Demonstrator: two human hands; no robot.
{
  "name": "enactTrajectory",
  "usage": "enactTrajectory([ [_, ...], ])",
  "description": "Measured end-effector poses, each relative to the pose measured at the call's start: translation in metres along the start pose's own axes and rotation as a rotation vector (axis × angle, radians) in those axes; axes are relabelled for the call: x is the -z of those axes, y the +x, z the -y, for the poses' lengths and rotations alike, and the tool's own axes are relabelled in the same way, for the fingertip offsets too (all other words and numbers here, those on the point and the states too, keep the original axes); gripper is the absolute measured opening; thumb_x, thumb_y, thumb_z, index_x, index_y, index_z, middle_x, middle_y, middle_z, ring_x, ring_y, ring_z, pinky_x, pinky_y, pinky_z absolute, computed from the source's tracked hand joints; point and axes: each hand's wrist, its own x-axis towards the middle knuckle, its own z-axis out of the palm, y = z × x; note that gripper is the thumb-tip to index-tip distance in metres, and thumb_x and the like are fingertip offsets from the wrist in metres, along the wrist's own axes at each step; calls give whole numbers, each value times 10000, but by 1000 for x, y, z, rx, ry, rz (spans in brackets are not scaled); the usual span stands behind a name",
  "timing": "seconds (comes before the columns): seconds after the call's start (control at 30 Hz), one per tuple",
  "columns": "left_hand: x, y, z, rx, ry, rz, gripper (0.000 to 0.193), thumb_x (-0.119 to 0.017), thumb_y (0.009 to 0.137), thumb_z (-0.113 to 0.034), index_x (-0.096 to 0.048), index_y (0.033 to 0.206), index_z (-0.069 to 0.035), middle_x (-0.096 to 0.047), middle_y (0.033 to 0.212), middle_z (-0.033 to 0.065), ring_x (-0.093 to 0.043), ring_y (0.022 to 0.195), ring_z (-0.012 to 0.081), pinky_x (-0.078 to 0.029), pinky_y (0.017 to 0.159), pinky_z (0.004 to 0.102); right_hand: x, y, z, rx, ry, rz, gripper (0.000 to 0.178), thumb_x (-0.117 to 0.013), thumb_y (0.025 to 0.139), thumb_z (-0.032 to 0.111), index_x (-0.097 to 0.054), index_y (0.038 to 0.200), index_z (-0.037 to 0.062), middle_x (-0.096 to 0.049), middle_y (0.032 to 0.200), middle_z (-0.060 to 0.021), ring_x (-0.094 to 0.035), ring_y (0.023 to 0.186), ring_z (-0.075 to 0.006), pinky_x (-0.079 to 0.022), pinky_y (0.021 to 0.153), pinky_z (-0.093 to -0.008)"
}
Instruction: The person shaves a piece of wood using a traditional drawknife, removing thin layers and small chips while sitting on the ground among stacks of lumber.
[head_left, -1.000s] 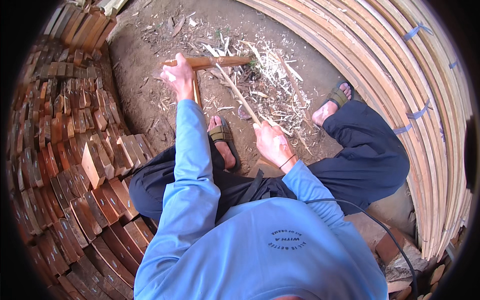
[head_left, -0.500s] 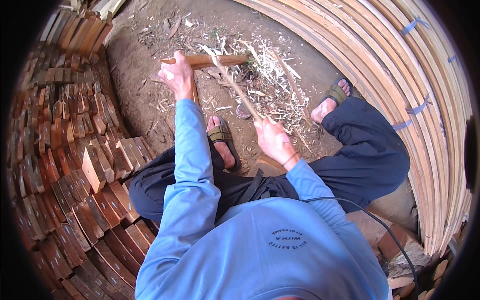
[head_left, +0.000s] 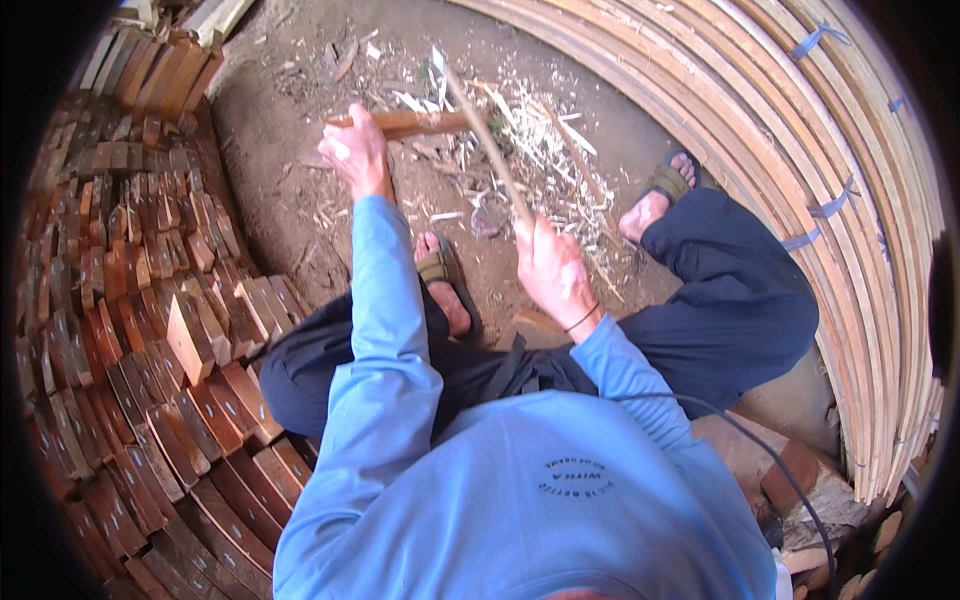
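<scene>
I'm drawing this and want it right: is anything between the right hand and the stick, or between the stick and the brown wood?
No, nothing visible. The right hand grips the stick directly, and no object shows between the stick and the brown wood in the left hand; the shavings lie on the ground.

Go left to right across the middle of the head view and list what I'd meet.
Stacked wooden boards, left sleeve, left sandal, right hand's grip around a pale stick, dark right trouser leg, long wooden strips.
</scene>
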Motion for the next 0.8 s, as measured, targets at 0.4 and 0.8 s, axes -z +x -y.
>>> enactTrajectory([
  [0.4, -8, 1, 10, -42, 15, -102, 526, -543, 858, -340, -665, 947, 164, -659, 960, 388, -665, 916, 484, -487, 919, 489, 8, 12, -11, 15, 159, -36, 344, -526, 1007, 269, -582, 873, -44, -606, 676, -261, -629, 666, -458, -481, 614, -532],
  [0.8, -11, -14, -14, -263, -104, -33, 335, -587, 818, -250, -673, 840, 74, -693, 786, 304, -711, 768, 415, -536, 813, 467, -10, -3, -30, -108, 110, 93, 400, -440, 1044, 258, -598, 837, -45, -614, 766, -270, -622, 738, -468, -471, 687, -519],
])
